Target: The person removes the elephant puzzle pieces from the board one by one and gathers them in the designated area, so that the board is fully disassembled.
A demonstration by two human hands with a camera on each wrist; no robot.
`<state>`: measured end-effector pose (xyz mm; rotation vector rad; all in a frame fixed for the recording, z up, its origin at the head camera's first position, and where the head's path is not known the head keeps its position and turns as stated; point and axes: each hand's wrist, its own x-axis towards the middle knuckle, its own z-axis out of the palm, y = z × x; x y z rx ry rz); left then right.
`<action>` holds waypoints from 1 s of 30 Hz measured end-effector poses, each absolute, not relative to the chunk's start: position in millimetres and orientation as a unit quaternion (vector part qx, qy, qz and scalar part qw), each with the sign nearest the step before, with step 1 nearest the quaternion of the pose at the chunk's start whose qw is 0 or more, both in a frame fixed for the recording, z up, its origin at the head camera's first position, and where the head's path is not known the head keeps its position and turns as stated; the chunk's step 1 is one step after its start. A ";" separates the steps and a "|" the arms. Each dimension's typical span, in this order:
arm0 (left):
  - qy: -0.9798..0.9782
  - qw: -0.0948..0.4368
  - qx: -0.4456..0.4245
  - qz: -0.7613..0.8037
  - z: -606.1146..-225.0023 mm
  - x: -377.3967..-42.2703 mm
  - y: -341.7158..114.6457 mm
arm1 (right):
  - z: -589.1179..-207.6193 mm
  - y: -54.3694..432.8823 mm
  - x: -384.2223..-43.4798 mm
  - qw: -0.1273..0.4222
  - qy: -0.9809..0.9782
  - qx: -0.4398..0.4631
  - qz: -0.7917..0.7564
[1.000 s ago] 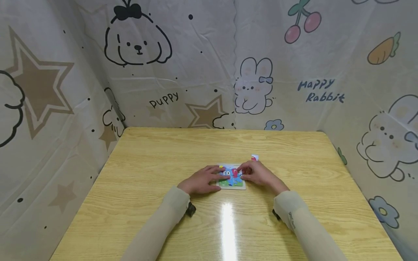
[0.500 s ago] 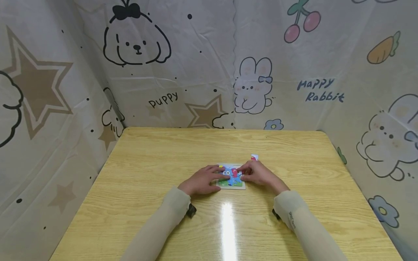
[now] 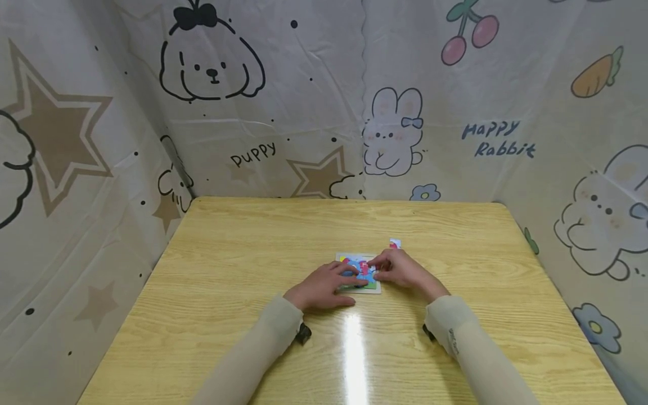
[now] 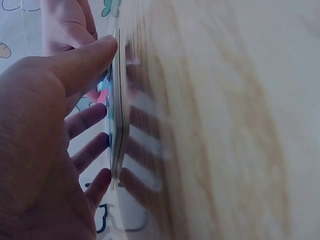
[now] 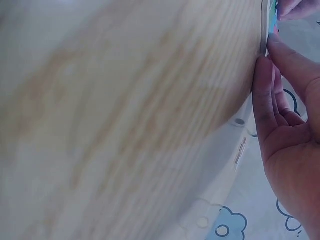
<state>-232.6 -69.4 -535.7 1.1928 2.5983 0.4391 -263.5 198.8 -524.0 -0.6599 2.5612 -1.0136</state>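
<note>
A small jigsaw puzzle (image 3: 368, 285) in a pale tray lies flat on the table, with blue, red and green picture parts. My left hand (image 3: 326, 286) reaches over it from the left, fingers spread and fingertips touching its face; the left wrist view shows the thumb (image 4: 95, 57) by the near edge. At the right side, my right hand (image 3: 402, 270) has curled fingers and pinches a puzzle piece between thumb and index finger; the hand mostly hides this piece. Beyond that hand lies a loose white-and-red puzzle piece (image 3: 395, 243).
The wooden table (image 3: 243, 242) has a bright light reflection (image 3: 354, 354) in front of the puzzle. A patterned cloth (image 3: 314, 101) hangs behind the table and along both sides.
My left hand has shifted right and slightly nearer to me, so its fingers cover more of the puzzle's lower middle. The right hand stays almost still.
</note>
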 end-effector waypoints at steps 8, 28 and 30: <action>0.895 0.137 0.400 0.140 -533.2 -230.0 -67.6 | -524.6 200.8 -264.5 0.143 0.891 -0.248 -0.352; 0.904 0.131 0.394 0.105 -533.8 -228.5 -66.9 | -529.9 199.8 -269.2 0.154 0.887 -0.248 -0.357; 0.904 0.130 0.395 0.102 -533.5 -228.5 -66.9 | -529.1 200.3 -268.9 0.160 0.885 -0.245 -0.362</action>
